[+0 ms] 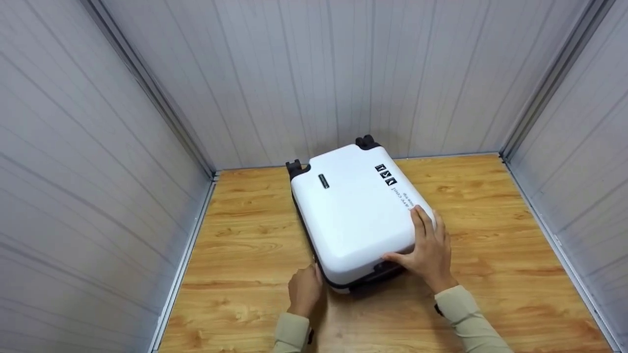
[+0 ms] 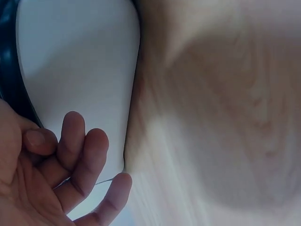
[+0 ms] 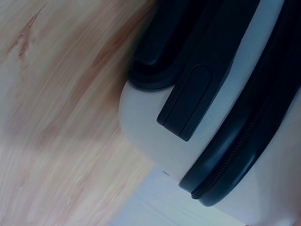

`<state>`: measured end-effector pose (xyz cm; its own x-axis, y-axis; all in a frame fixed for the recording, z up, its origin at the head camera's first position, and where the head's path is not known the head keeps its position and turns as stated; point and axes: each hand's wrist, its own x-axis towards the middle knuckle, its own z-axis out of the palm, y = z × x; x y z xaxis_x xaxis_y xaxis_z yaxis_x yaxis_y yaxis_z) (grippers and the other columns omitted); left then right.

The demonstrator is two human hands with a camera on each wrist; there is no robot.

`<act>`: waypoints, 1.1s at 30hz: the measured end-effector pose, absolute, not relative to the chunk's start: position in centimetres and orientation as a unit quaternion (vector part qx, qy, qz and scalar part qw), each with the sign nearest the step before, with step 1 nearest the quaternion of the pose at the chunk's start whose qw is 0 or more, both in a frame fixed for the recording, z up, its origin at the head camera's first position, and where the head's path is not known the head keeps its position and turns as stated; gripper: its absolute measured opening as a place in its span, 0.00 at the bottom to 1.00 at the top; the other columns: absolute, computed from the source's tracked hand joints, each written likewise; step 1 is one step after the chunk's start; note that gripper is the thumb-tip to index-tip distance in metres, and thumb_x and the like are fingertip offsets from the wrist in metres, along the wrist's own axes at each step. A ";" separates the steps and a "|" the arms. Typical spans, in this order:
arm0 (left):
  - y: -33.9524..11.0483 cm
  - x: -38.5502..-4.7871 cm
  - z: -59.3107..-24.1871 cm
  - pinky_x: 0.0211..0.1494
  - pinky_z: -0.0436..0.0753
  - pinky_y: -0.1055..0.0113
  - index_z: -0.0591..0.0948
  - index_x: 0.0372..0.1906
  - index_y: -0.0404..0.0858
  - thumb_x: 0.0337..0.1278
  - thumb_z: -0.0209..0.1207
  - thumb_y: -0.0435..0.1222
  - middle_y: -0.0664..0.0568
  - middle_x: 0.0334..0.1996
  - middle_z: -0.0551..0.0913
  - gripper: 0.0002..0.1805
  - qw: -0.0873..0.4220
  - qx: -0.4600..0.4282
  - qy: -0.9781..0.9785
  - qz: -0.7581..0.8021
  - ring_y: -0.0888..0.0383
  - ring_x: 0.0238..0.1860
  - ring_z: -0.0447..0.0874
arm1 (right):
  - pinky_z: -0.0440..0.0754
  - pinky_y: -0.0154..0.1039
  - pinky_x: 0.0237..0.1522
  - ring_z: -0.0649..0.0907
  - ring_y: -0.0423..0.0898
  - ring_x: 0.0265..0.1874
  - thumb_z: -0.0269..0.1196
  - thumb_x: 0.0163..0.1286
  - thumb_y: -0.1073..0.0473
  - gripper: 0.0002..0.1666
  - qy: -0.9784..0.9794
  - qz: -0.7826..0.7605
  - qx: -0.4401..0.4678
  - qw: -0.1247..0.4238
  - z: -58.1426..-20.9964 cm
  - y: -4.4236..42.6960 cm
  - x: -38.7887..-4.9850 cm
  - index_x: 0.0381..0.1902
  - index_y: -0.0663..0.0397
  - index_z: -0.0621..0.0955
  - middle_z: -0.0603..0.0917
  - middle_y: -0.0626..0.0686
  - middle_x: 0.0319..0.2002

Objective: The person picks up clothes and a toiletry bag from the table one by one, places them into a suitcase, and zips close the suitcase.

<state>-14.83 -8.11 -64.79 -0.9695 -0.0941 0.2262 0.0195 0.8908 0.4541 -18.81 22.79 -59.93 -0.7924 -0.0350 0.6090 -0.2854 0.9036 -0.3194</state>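
Observation:
A white hard-shell suitcase point(image 1: 360, 211) lies flat on the wood floor, its black wheels point(image 1: 365, 142) toward the back wall. My left hand point(image 1: 305, 289) is low at its near left corner, against the black zipper band point(image 2: 11, 70). There the index finger is bent and appears to pinch the zipper pull, which the hand mostly hides; the other fingers are loosely curled beside the white lower shell point(image 2: 84, 61). My right hand point(image 1: 431, 250) rests on the near right corner, fingers spread over the top and thumb by the black handle point(image 3: 193, 94) on the near end.
Pale panel walls point(image 1: 314, 73) enclose the wood floor point(image 1: 245, 235) at the back, left and right. The suitcase's far end is near the back wall. Floor shows on both sides of it. Black stickers and lettering mark the lid's right side.

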 end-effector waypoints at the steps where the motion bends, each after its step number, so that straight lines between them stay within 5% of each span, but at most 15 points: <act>1: -8.0 -14.5 -64.8 0.18 0.74 0.55 0.74 0.15 0.40 0.73 0.57 0.38 0.43 0.13 0.78 0.24 0.123 0.016 -0.965 -0.233 0.46 0.15 0.79 | 0.70 0.71 0.63 0.62 0.68 0.75 0.60 0.31 0.05 0.84 -0.925 0.202 0.087 0.311 -59.9 22.8 -18.8 0.78 0.52 0.66 0.68 0.54 0.76; 16: -7.6 -13.8 -65.1 0.18 0.74 0.56 0.76 0.18 0.41 0.74 0.54 0.37 0.44 0.12 0.77 0.22 0.134 0.032 -0.961 -0.238 0.46 0.15 0.79 | 0.64 0.72 0.67 0.61 0.68 0.76 0.64 0.30 0.07 0.83 -0.924 0.217 0.072 0.305 -60.0 21.7 -19.0 0.79 0.50 0.65 0.67 0.53 0.77; 33: -12.3 -19.5 -64.4 0.19 0.67 0.60 0.72 0.16 0.43 0.78 0.50 0.43 0.49 0.14 0.75 0.26 0.037 0.056 -0.961 -0.267 0.55 0.15 0.68 | 0.70 0.69 0.56 0.66 0.72 0.67 0.60 0.37 0.06 0.82 -0.950 0.151 0.015 0.273 -58.9 16.9 -18.6 0.78 0.57 0.65 0.67 0.61 0.74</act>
<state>-19.51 -12.26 -64.37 -0.9910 -0.1267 0.0422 -0.0868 0.8516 0.5170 -18.64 16.92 -58.87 -0.8503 0.0550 0.5235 -0.1103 0.9538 -0.2795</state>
